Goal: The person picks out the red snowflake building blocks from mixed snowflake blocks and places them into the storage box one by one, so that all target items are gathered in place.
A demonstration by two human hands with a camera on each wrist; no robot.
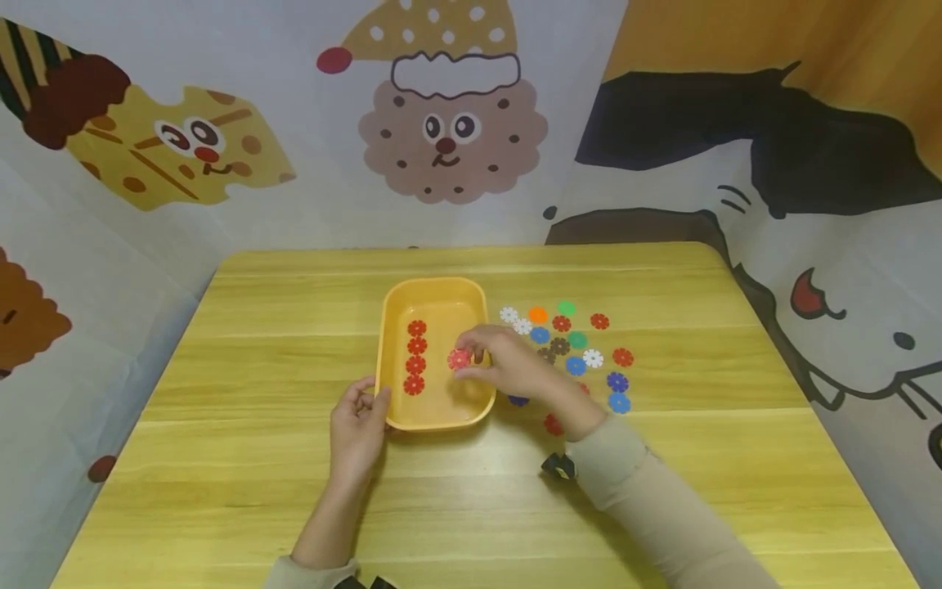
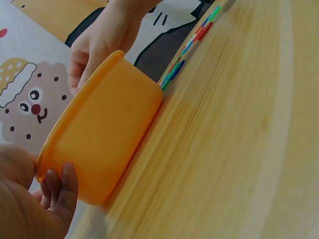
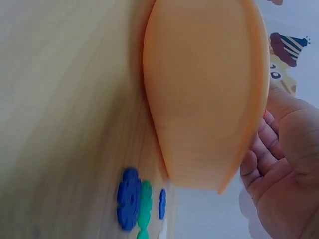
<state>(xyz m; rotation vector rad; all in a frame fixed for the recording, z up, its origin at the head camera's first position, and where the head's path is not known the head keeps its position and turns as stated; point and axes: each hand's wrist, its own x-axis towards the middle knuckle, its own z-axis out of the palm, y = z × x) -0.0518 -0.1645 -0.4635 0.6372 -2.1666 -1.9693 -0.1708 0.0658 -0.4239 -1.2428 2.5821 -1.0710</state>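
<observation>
A yellow-orange plastic tray (image 1: 434, 421) sits on the table, with a column of several red snowflake discs (image 1: 416, 345) on the left half of its floor. My left hand (image 1: 361, 425) grips the tray's near left corner; in the left wrist view the thumb side of the hand (image 2: 30, 199) is at the rim and the fingers lie against the outer wall. Over the tray's right half, my right hand (image 1: 508, 360) pinches a pinkish-red snowflake disc (image 1: 458, 360) between thumb and fingers. In the right wrist view the tray wall mostly hides that disc.
Right of the tray, loose snowflake discs in white, blue, green, brown, orange and red lie scattered, among them a blue one (image 1: 620, 402) and a red one (image 1: 622, 357). The right forearm passes over some. Behind the wooden table (image 1: 294, 294) hangs a cartoon-printed cloth (image 1: 294, 49).
</observation>
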